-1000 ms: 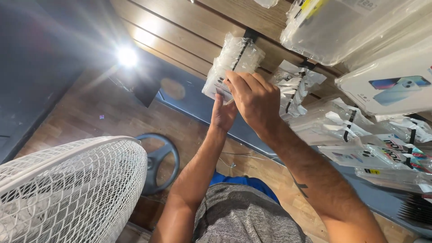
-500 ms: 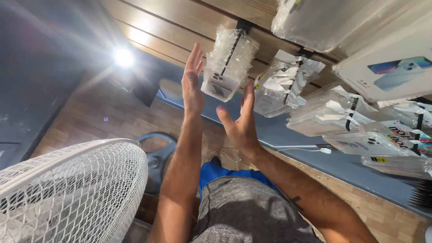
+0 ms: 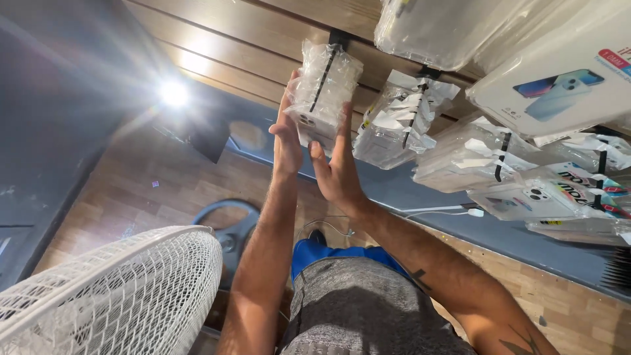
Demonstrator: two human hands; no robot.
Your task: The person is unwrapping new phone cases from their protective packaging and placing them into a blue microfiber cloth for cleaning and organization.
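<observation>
Wood slat wall [image 3: 217,33] fills top of frame, white fan guard [image 3: 105,296] lower left, more clear bagged phone cases [image 3: 404,125] on hooks to the right. Center top: hanging stack of clear cases [image 3: 325,92] on a black hook. Vs 0.5 s ago, both hands moved in closer and now press the stack's sides. Left hand [image 3: 286,135] flat, fingers straight, on stack's left edge; right hand [image 3: 338,167] flat on its lower right. No curled grip, just palms squaring the stack up.

Two hands [image 3: 309,144], one white fan [image 3: 112,292], one wall lamp [image 3: 173,93].
</observation>
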